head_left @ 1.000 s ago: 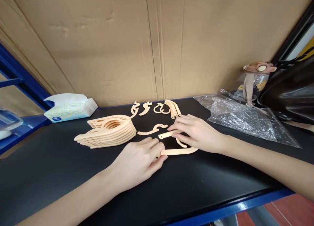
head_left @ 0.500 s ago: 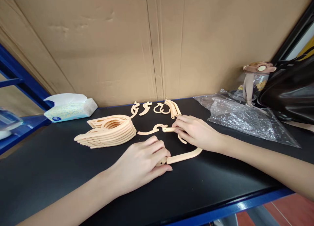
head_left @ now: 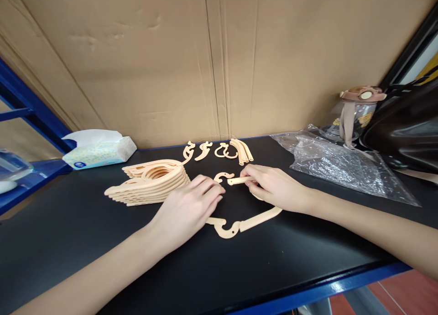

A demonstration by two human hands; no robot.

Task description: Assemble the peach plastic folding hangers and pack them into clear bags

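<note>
My right hand (head_left: 273,185) pinches a beige hanger arm (head_left: 236,181), whose jointed end sticks out to the left of the fingers. My left hand (head_left: 195,208) hovers over the table with loosely bent fingers, and nothing shows between them. Just beyond its fingertips is a curved hook piece (head_left: 225,175), partly covered by the hand. Below, another hook-shaped joint (head_left: 227,231) lies beside a long beige arm (head_left: 260,219) that runs up toward my right hand. Part of the joint piece's left end is under my left hand.
A stack of beige folding hangers (head_left: 147,187) stands left of my left hand. Several loose hooks (head_left: 204,151) and a bundle of arms (head_left: 242,152) lie at the back. Around them are a tissue pack (head_left: 99,153), clear plastic bag (head_left: 342,164) and water bottle (head_left: 362,110).
My left hand has let go of the lower joint piece and moved up and left to the upper hook piece. My right hand stays nearly in place, still holding the arm.
</note>
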